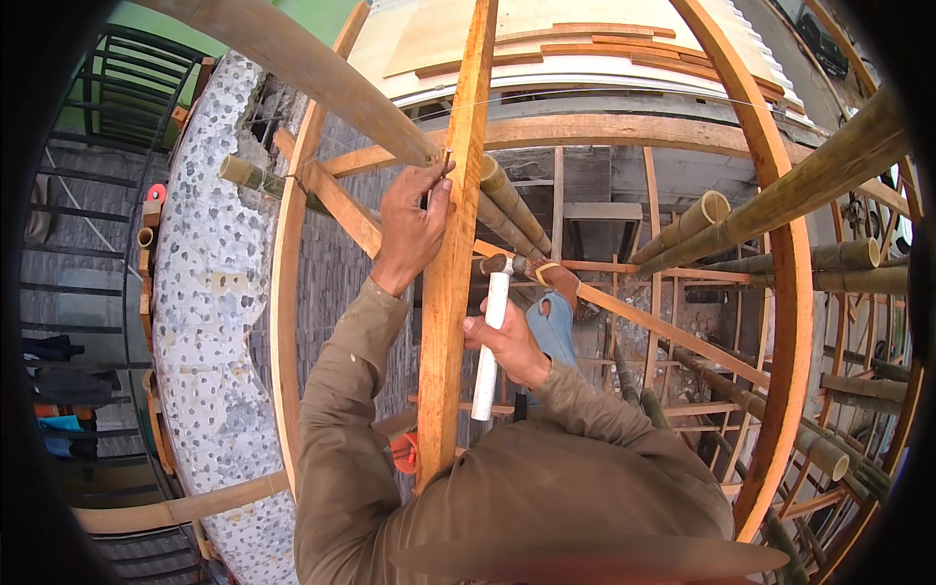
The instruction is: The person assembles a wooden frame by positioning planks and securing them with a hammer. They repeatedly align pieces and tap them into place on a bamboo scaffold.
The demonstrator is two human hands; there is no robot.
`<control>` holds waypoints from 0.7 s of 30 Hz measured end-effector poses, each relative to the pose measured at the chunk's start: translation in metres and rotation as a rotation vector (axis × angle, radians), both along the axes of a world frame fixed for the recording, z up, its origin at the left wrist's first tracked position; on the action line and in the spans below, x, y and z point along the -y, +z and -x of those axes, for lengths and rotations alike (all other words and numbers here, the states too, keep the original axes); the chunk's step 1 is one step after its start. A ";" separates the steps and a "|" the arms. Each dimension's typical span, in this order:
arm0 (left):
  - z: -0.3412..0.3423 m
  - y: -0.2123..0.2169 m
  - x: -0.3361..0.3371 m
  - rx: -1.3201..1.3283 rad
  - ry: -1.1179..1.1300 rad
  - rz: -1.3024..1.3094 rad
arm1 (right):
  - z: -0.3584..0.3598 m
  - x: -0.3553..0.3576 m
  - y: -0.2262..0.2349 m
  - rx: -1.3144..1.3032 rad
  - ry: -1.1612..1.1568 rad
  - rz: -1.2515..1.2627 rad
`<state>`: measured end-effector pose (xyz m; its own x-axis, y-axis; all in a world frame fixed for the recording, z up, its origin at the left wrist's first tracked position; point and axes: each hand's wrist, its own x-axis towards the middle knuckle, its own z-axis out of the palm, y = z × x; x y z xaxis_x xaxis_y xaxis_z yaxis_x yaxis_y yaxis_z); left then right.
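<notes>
Through the head camera I see the person's left hand (414, 214) raised against an upright timber beam (450, 302), thumb and fingers pinching a thin dark nail (446, 164) at the beam's left edge; the piece is so small and shadowed that I take it for a nail without being certain. The right hand (512, 343), lower and nearer the chest, is wrapped around a hammer (490, 356), thumb along its white handle, the dark head pointing up and away, in front of the beam's right side and well apart from the nail. I judge the hammer stiff and head-heavy; its smooth, pipe-like handle could slip in a sweaty palm, so I would hold it firmly toward the lower end. The nail should be light and rigid, best pinched by its shank. The beam looks hard and solid, its orange-brown face rough-grained. Beyond it, a thick bamboo pole (312, 78) slants in from the upper left, and curved-looking timbers frame both sides. To the left runs a speckled grey-white wall (210, 292), then a black metal railing (78, 288); at the top, loose wooden strips (595, 49) lie on pale sheets (531, 21).
</notes>
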<state>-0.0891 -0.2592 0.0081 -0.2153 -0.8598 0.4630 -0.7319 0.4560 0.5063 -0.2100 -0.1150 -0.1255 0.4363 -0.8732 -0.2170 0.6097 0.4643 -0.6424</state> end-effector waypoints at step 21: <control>0.024 -0.009 0.091 0.669 -0.351 -0.114 | 0.002 0.009 -0.005 0.052 0.060 -0.089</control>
<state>-0.1132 -0.3507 -0.0006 -0.6880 -0.7240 0.0500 -0.7213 0.6898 0.0634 -0.2119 -0.1239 -0.1302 0.5000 -0.8235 -0.2681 0.6103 0.5546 -0.5656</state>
